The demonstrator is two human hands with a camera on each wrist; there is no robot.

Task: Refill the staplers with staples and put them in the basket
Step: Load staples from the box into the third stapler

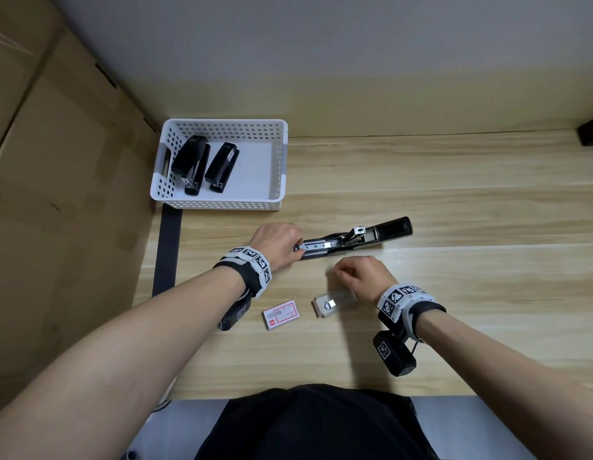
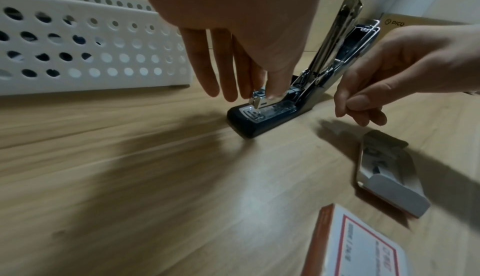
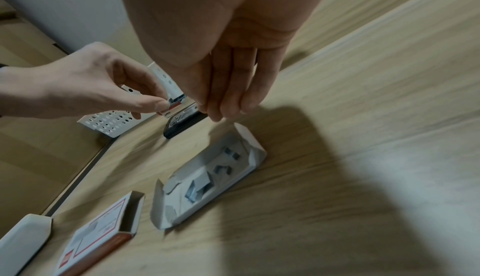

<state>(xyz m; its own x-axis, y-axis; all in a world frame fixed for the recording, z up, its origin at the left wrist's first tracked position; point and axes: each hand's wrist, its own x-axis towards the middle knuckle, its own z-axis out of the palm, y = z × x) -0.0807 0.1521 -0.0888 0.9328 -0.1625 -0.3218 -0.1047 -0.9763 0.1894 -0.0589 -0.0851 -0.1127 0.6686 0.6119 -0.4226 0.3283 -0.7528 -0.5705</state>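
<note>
A black stapler [image 1: 354,239] [image 2: 259,120] [image 3: 182,126] lies on the wooden table with its top arm swung fully open and its metal magazine bare. My left hand [image 1: 296,247] [image 2: 259,93] [image 3: 166,104] pinches the front end of that magazine. My right hand [image 1: 338,270] [image 2: 358,106] [image 3: 215,112] hovers above the open staple tray [image 1: 331,303] [image 2: 384,169] [image 3: 207,173], thumb against fingertips; whether staples are between them does not show. The white perforated basket [image 1: 222,122] [image 2: 91,54] at the back left holds two black staplers [image 1: 192,161] [image 1: 222,167].
The red-and-white staple box sleeve [image 1: 281,314] [image 2: 358,245] [image 3: 98,233] lies left of the tray. Cardboard boxes [image 1: 56,161] rise along the table's left side, behind a dark edge strip [image 1: 167,254]. A small black device [image 1: 590,131] sits at the far right back.
</note>
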